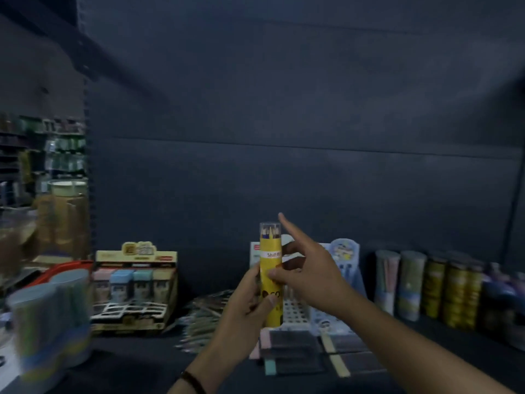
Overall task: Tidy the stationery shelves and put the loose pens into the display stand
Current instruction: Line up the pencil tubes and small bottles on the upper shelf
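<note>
Head camera, looking forward and down into a dim, dark-backed shop shelf [136, 362]. At centre, one yellow tube of coloured pencils [270, 275] is held upright in the air in front of the shelf goods, clear cap on top with the pencil tips showing, probably so it can be read or turned before it is shelved. The left hand [248, 307] wraps the tube's lower half, fingers curled behind and thumb across the front, bearing its weight. The right hand [311, 275] pinches the tube's middle between thumb and the lower fingers, with the index finger sticking straight up and touching nothing. Directly behind the tube stands one pale blue and white pen display stand [295, 311], its holed rack facing the viewer; whether any pens already sit in its holes cannot be told. Just to its left lies one heap of loose pens [203, 317], too blurred to count, not yet put in. Further left is one open display carton [136, 288] with four pastel boxes in a row. At right, at least five upright cylinder tubs [426, 288] line the back wall. Flat dark packs [292, 355] lie in front of the stand, and two blurred tubs [48, 322] stand at near left.
</note>
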